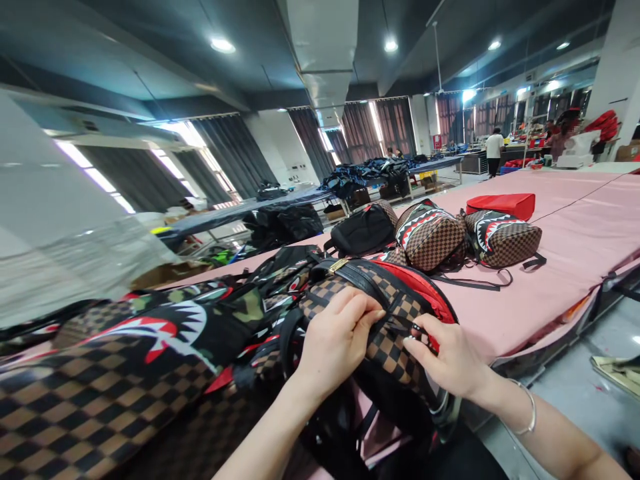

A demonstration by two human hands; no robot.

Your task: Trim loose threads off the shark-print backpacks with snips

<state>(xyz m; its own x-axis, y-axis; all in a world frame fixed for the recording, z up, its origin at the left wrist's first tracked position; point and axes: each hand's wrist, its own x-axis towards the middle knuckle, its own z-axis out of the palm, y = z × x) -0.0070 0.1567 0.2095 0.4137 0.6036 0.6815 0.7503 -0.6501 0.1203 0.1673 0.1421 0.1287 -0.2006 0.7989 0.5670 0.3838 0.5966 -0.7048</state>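
Backpack [393, 350]: brown-and-black checkered, at pink cloth-covered table [560, 267].
Left hand [343, 330]: fingertips pinching checkered panel.
Right hand [447, 350]: gripping small black piece [421, 335], type unclear.
Risk: uneven pulling could pucker panel.

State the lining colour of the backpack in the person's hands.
Red. The lining shows best in the head view, at the open edge of the backpack.

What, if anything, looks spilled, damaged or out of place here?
Nothing looks plainly damaged or spilled. Slightly untidy, though: left of the held backpack, bags lie jumbled and overlapping, and beyond it a black strap trails loose on the pink table.
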